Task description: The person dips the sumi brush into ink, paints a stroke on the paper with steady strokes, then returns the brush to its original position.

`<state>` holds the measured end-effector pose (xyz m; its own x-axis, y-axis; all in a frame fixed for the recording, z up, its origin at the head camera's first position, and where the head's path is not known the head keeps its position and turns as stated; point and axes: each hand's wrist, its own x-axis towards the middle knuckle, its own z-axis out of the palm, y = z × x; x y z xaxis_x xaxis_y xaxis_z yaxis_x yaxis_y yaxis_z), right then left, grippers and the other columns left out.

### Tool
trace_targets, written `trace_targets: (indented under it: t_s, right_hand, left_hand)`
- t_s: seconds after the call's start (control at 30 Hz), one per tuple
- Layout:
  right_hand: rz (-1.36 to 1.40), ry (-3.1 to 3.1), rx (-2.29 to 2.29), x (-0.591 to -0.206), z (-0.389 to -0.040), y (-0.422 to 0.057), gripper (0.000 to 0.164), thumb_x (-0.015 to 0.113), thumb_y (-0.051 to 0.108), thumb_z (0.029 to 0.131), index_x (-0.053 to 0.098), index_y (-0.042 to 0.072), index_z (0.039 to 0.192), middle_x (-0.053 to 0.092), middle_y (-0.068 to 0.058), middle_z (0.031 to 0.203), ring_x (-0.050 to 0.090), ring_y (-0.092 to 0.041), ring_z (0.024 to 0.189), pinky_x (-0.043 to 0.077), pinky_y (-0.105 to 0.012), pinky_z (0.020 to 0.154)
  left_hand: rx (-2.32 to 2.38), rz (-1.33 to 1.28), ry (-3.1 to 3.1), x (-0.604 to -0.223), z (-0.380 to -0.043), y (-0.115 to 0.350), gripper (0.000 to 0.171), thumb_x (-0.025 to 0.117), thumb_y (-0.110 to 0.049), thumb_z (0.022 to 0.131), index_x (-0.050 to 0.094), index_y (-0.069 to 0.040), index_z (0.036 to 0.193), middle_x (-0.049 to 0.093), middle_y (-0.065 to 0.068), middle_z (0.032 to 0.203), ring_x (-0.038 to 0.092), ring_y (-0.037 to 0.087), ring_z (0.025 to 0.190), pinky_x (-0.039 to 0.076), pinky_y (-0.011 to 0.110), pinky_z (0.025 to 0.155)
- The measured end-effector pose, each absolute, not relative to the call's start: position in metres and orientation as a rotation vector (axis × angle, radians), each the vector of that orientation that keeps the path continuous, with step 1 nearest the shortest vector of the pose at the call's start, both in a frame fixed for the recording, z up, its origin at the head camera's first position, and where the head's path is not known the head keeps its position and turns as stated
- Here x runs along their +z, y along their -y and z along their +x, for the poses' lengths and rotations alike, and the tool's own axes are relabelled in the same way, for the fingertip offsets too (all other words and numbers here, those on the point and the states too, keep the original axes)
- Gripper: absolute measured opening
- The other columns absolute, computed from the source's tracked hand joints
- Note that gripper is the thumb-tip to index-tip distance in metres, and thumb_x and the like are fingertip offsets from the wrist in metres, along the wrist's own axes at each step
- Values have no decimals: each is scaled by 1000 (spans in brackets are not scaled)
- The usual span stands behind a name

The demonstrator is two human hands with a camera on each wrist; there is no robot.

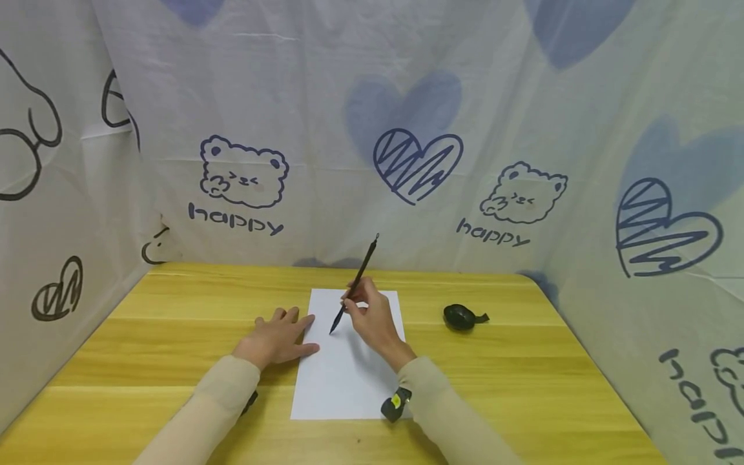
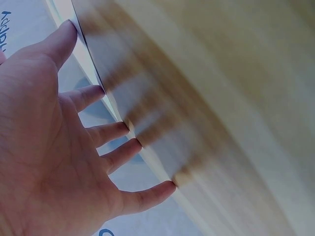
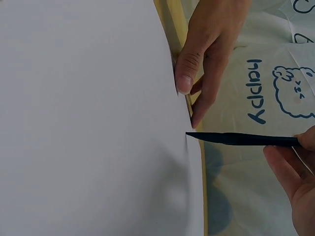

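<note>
A black writing brush (image 1: 361,268) with a small loop at its top end slants over a white sheet of paper (image 1: 343,387). My right hand (image 1: 376,321) pinches its handle between thumb and fingers, above the upper part of the sheet. In the right wrist view the dark pointed tip of the brush meets the paper's surface, and no mark shows on the sheet. My left hand (image 1: 276,340) lies with fingers spread at the sheet's left edge. Its thumb and forefinger rest on the paper, while the other fingertips touch the table, as the left wrist view shows.
The sheet lies on a yellow wood-grain table (image 1: 500,387). To the right of the paper sits a small round black object (image 1: 459,316) with a short tab. A pale curtain (image 1: 325,213) printed with hearts and bears hangs behind the table and along both sides.
</note>
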<state>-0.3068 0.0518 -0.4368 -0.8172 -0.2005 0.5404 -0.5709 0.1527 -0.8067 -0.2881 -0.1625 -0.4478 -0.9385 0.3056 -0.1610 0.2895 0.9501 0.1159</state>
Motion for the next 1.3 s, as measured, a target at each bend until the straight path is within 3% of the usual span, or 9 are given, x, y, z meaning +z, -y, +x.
trace_targets:
  t_s: [0.1,0.37,1.3]
  right_hand:
    - [744,2175,1641,-437,-307,-52,24,64,-9,95,59,-2,117,72,-23,102,74,-38,94,64,-40,79]
    - [752,2278,1435,-441,-307,-55,24,65,-6,95,59,4,115,74,-14,98,74,-27,91,60,-20,74]
    - [767,2285,1354,-441,-305,-60,22,65,-3,96,58,2,115,73,-14,97,74,-25,88,61,-21,72]
  left_hand:
    - [136,454,-2926,-448,-289,163,78,55,-64,98,44,-15,157,40,24,160,38,50,146,30,84,106]
    - [145,456,-2926,-447,-288,163,78,55,-65,98,45,-15,157,40,23,160,38,50,146,30,84,106]
    - [121,461,-2941,-448,-288,162,77,56,-65,98,46,-15,156,42,23,159,40,49,144,32,84,105]
